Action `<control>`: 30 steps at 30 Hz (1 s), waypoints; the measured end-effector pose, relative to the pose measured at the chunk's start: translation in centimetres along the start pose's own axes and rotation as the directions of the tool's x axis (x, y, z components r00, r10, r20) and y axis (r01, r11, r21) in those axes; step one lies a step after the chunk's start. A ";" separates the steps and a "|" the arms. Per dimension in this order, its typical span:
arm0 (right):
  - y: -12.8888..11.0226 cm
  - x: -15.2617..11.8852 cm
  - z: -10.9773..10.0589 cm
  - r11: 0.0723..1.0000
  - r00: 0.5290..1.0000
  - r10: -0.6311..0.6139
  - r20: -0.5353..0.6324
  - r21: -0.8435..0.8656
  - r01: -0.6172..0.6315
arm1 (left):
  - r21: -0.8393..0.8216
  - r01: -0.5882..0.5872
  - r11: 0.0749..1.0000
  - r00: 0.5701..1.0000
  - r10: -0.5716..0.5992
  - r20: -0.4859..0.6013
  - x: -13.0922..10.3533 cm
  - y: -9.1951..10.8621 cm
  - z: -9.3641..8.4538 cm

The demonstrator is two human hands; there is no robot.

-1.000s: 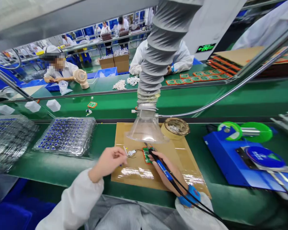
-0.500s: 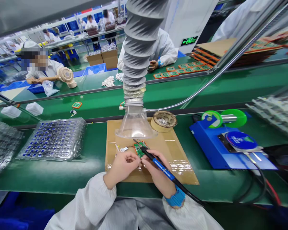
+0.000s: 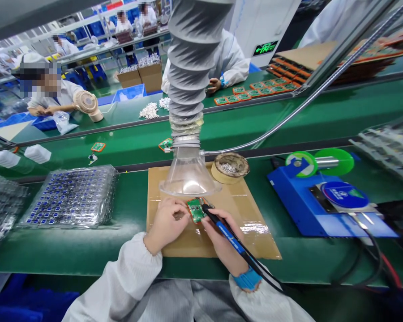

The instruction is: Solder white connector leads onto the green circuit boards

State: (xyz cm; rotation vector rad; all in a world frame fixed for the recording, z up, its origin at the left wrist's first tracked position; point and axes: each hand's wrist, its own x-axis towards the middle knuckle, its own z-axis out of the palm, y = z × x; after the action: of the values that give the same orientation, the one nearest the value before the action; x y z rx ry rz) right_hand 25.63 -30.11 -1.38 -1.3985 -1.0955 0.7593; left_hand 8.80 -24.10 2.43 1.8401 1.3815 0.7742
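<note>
1. Green counter (image 3: pixel 130 201) is running across the near side of a busy workroom, and a long green strip (image 3: pixel 130 145) is stretching left to right beyond it.
2. On the far side, co-workers in white are sitting; beside one at the left a beige fan (image 3: pixel 87 102) is standing, and at the right rows of orange-edged boards (image 3: pixel 251 93) are lying.
3. At the middle of the near counter, a brown sheet (image 3: pixel 174 243) is lying flat, and a green circuit board (image 3: pixel 195 211) with an orange edge is resting on it, between the two hands.
4. Just beyond the board, a clear funnel (image 3: pixel 190 172) is hanging from a grey ribbed hose (image 3: pixel 190 58); to its right a round tan container (image 3: pixel 221 176) is holding silvery bits.
5. The right hand (image 3: pixel 225 243), with a blue band (image 3: pixel 248 279) at its wrist, is grasping a blue-and-black soldering iron (image 3: pixel 226 235), its tip end pointing over the board's right side.
6. The left hand (image 3: pixel 166 223) is curling its fingers beside the board's left edge; whether they are pinching anything, I cannot tell.
7. Well to the left, stacked clear trays (image 3: pixel 70 197) are sitting; to the right, a blue device (image 3: pixel 289 197) is carrying a green reel (image 3: pixel 336 162).
</note>
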 end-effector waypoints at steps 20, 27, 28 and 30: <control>0.8 0.0 -3.5 0.947 0.967 -0.241 0.081 -0.197 0.252 | 0.245 0.098 0.965 0.982 -0.134 0.136 2.5 -0.5 0.2; 0.8 -0.2 -3.5 0.933 0.953 -0.279 0.116 -0.202 0.298 | 0.219 0.120 0.968 0.975 -0.157 0.159 2.5 -0.5 0.3; 0.8 -0.2 -3.5 0.932 0.952 -0.282 0.117 -0.201 0.301 | 0.216 0.120 0.969 0.975 -0.156 0.160 2.6 -0.5 0.2; 0.8 -0.2 -3.5 0.933 0.952 -0.285 0.114 -0.193 0.302 | 0.209 0.117 0.971 0.975 -0.152 0.161 2.6 -0.5 0.2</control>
State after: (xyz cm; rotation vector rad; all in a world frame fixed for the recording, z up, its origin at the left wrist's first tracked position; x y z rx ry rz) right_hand 28.93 -31.55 -1.65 -1.3425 -1.4469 0.4995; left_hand 9.34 -21.55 2.07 1.8909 1.4939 0.4055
